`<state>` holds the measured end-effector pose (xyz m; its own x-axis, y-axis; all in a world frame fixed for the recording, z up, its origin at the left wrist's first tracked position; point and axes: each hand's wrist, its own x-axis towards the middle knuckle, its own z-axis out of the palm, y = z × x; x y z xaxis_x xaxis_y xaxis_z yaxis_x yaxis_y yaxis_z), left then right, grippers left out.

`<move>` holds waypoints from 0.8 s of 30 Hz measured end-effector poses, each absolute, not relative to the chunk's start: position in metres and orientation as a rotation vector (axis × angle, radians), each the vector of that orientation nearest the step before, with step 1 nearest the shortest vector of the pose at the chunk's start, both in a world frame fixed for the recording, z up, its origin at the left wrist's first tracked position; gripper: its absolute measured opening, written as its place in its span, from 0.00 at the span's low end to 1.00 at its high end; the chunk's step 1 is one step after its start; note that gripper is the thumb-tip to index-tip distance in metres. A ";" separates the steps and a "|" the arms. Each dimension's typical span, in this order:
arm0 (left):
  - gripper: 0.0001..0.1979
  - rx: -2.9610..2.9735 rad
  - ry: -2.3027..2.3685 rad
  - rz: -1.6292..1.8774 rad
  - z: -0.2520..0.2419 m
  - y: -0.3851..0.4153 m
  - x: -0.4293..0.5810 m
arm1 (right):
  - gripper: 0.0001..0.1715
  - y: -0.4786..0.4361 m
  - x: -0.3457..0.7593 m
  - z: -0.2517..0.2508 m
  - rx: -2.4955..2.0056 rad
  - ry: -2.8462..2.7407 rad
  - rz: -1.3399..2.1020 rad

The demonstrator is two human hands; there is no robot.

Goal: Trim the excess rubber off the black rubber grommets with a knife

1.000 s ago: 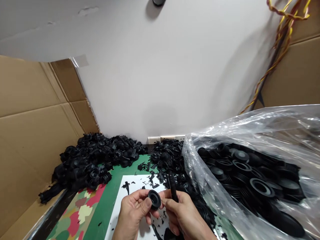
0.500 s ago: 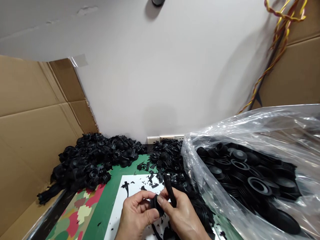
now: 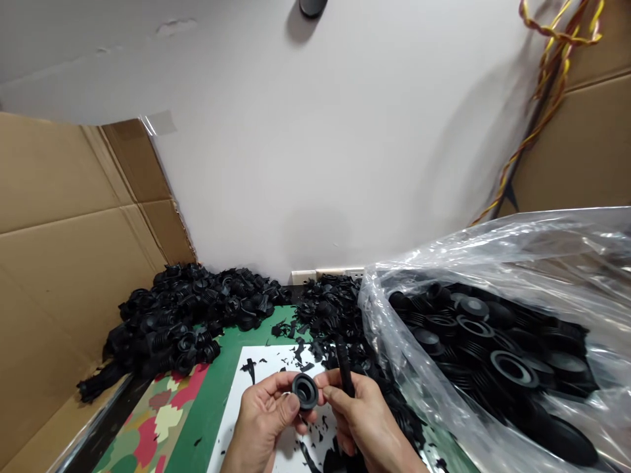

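Observation:
Between the thumb and fingers of my left hand point(image 3: 269, 414) is a round black rubber part point(image 3: 305, 392), its hollow opening turned up toward me. My right hand point(image 3: 362, 410) is closed around a dark, narrow tool point(image 3: 344, 368) that stands up between thumb and fingers. Its thumb and index fingertip meet at the right rim of the rubber part. Below both hands lies a white sheet point(image 3: 236, 401) strewn with black scraps.
Black rubber pieces are heaped at the back left point(image 3: 197, 309) and back centre point(image 3: 328, 309). A clear plastic bag point(image 3: 394, 355) of black rubber parts lies at right. Cardboard point(image 3: 64, 263) stands at left; twisted wires point(image 3: 527, 138) hang at right.
The rubber part has turned so its opening shows. My right thumb has shifted from its face to its right edge, and my right hand has moved slightly right with the tool.

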<state>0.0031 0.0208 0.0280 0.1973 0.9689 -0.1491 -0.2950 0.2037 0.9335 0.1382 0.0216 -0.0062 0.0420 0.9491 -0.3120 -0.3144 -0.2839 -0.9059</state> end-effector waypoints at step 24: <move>0.22 0.832 0.910 1.138 0.027 0.020 0.003 | 0.16 0.014 0.143 0.007 -1.090 -0.665 1.483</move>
<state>0.0025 0.0203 0.0269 0.1654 0.9719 -0.1673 -0.3764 0.2191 0.9002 0.1433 0.0138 0.0074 0.0507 0.9625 -0.2665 -0.4414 -0.2178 -0.8705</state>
